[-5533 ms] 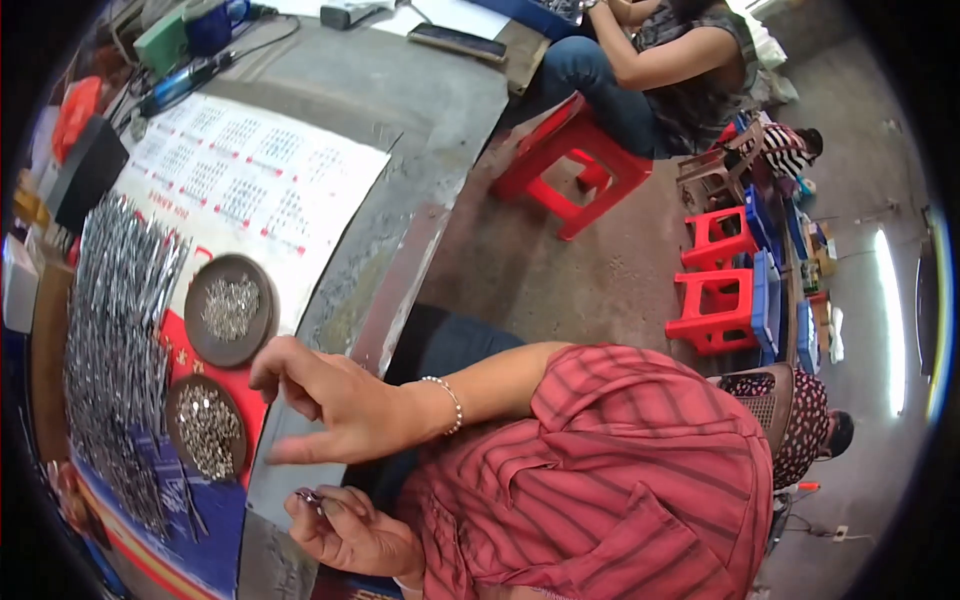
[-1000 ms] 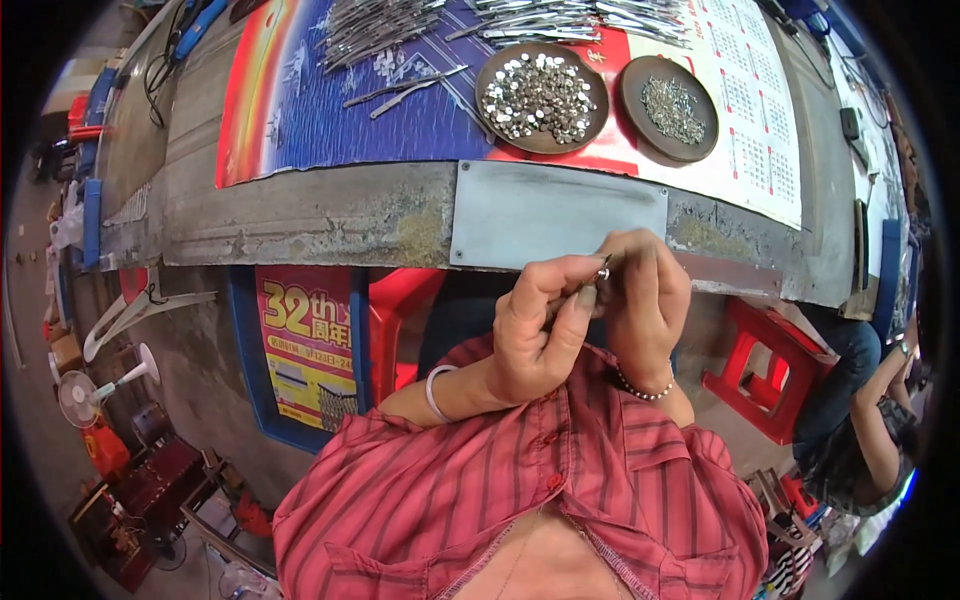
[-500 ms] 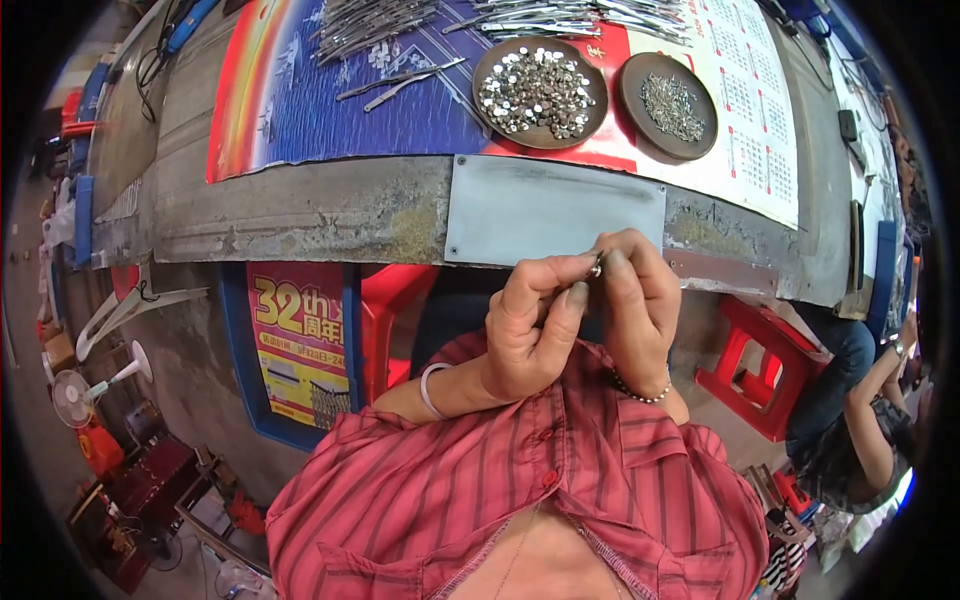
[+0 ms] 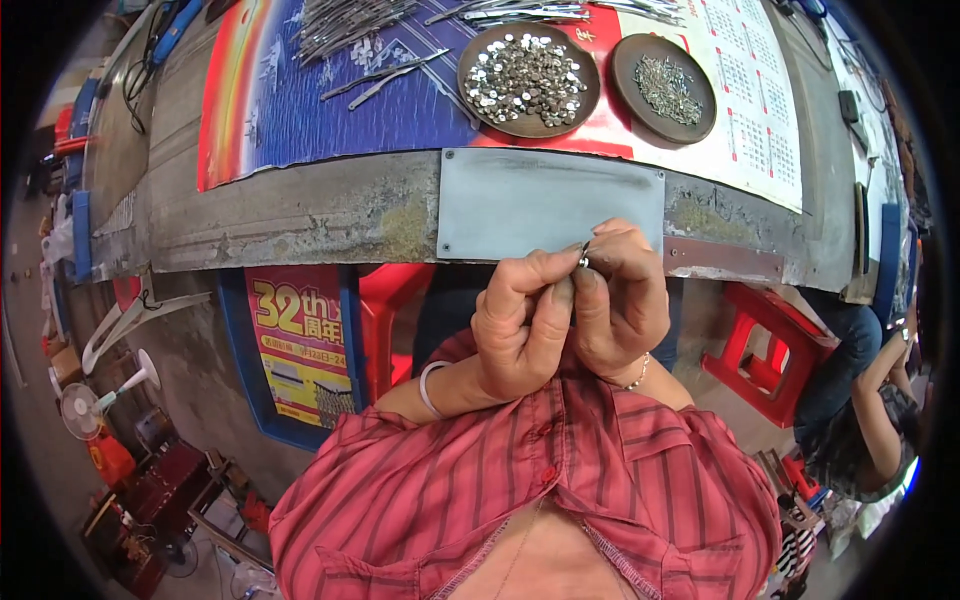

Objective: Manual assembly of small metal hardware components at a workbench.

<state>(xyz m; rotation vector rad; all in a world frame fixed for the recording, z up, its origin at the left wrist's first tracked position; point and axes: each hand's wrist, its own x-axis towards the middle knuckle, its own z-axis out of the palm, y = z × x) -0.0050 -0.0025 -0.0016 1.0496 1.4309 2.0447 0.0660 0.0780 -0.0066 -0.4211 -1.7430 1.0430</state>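
Head view: the left hand (image 4: 520, 325) and right hand (image 4: 628, 305) meet before the chest at the near edge of the counter (image 4: 320, 215), forearms angled inward, fingers curled. Thumbs and forefingers together pinch a small shiny metal piece (image 4: 584, 261). Beyond sit two round brown dishes (image 4: 592, 72) of small metal parts.

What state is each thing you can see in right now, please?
Left hand: pinched shut on a small metal part
Right hand: pinched shut on the same part
Left dish: uncovered, holding round silvery pieces
Right dish: uncovered, holding tiny silvery bits
Slim metal strips: lying in loose piles
Printed sheet: flat beneath both dishes
White fan: running or stopped, cannot tell
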